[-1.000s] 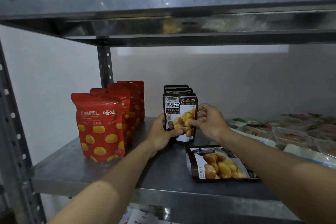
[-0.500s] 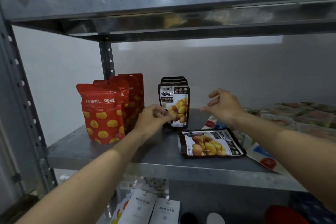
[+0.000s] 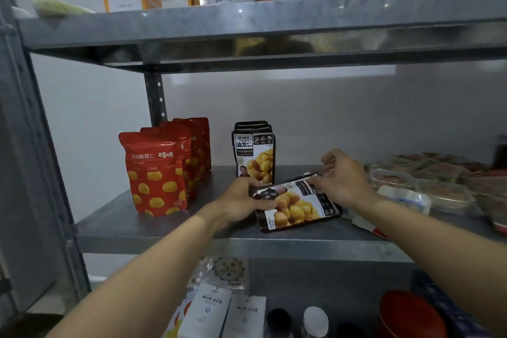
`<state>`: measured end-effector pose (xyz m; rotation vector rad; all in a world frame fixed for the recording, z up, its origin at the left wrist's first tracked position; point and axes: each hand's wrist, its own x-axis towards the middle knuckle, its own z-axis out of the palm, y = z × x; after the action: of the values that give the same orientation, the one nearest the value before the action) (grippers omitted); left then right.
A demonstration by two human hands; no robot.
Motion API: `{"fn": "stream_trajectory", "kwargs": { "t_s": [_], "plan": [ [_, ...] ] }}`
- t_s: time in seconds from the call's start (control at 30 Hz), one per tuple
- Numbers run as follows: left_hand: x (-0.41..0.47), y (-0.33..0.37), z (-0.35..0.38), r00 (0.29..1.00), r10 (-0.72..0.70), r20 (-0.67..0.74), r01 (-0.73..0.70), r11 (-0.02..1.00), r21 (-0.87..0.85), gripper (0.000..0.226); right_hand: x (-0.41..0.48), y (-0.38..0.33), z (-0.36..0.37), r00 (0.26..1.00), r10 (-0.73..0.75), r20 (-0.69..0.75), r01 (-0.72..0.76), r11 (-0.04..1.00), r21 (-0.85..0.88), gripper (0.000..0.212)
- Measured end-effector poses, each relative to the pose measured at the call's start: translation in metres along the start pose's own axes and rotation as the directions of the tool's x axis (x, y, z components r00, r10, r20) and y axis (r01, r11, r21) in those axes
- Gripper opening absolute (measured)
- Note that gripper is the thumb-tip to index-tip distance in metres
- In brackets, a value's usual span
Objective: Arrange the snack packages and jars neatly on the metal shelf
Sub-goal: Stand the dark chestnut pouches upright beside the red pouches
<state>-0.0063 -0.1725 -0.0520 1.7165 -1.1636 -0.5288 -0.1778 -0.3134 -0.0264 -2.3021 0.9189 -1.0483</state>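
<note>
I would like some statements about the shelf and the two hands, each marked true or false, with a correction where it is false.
1. Both hands grip the black chestnut pouch lying on the middle shelf. True: the left hand holds its left end, the right hand its far edge.
2. The red chestnut pouches lie flat. False: they stand upright in a row.
3. The standing black pouches are to the right of the red ones. True.
4. The clear plastic trays sit at the shelf's left end. False: they are at the right.
5. The upper shelf carries nothing. False: boxes and bags stand on it.
</note>
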Motion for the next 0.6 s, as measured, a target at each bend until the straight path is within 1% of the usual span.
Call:
{"fn": "stream_trajectory", "kwargs": {
  "t_s": [0.07,0.13,0.23,0.33,0.4,0.47,0.5,0.53,0.6],
  "plan": [
    [-0.006,-0.006,-0.002,0.997,0.021,-0.072,-0.026,0.997,-0.07,0.032,-0.008,-0.003,0.001,0.997,0.021,-0.072,-0.02,1.0,0.017,0.046],
    [-0.011,-0.01,-0.003,0.986,0.023,-0.164,-0.044,0.991,-0.126,0.031,-0.018,-0.008,0.003,0.994,0.052,-0.092,-0.048,0.998,0.048,0.047],
    [-0.018,-0.016,-0.004,0.967,0.042,-0.253,-0.09,0.98,-0.179,0.034,-0.031,-0.017,0.009,0.996,0.073,-0.051,-0.067,0.991,0.117,0.044],
    [-0.02,-0.021,-0.005,0.961,0.05,-0.272,-0.111,0.971,-0.214,0.038,-0.036,-0.023,0.016,0.994,0.106,0.012,-0.106,0.97,0.217,0.049],
    [-0.022,-0.021,-0.008,0.963,0.072,-0.261,-0.126,0.972,-0.197,0.04,-0.038,-0.028,0.021,0.989,0.142,0.038,-0.146,0.925,0.351,0.054],
    [-0.023,-0.021,-0.01,0.961,0.114,-0.253,-0.159,0.974,-0.164,0.042,-0.04,-0.033,0.024,0.978,0.205,0.044,-0.194,0.809,0.555,0.063],
    [-0.025,-0.021,-0.011,0.957,0.136,-0.255,-0.176,0.974,-0.142,0.044,-0.041,-0.036,0.026,0.973,0.225,0.044,-0.202,0.751,0.629,0.066],
    [-0.024,-0.021,-0.013,0.955,0.154,-0.255,-0.188,0.975,-0.117,0.047,-0.041,-0.039,0.028,0.973,0.229,0.03,-0.192,0.727,0.659,0.066],
    [-0.023,-0.022,-0.017,0.948,0.182,-0.261,-0.209,0.975,-0.08,0.052,-0.037,-0.045,0.032,0.976,0.218,-0.024,-0.15,0.744,0.651,0.062]
  ]
}}
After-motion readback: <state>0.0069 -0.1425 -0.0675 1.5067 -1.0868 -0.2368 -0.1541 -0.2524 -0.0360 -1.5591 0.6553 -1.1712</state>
